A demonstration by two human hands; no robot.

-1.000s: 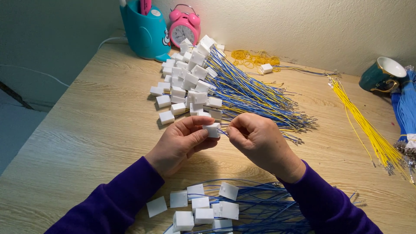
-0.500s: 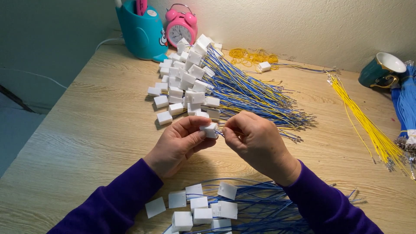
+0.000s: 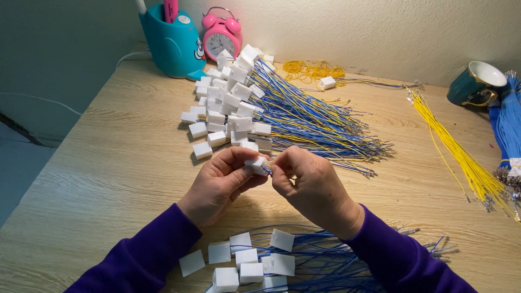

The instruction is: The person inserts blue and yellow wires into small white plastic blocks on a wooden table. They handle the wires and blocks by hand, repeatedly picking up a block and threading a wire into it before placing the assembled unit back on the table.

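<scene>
Head view: left hand (image 3: 220,182) pinches small white connector (image 3: 256,165) above wooden table (image 3: 108,179); right hand (image 3: 315,187) fingertips closed at its end, wire hidden. Large wired-connector heap (image 3: 260,111) apparently finished; yellow wires (image 3: 461,152) and blue wires (image 3: 510,125) remain loose; smaller pile (image 3: 255,263) lies nearest

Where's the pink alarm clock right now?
Head view: the pink alarm clock stands at the table's far edge against the wall, just right of the teal pen holder.

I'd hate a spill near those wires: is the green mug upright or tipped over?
Upright. The mug stands on its base on the table, its white-lined mouth facing up. Whether it holds liquid: cannot tell.
</scene>
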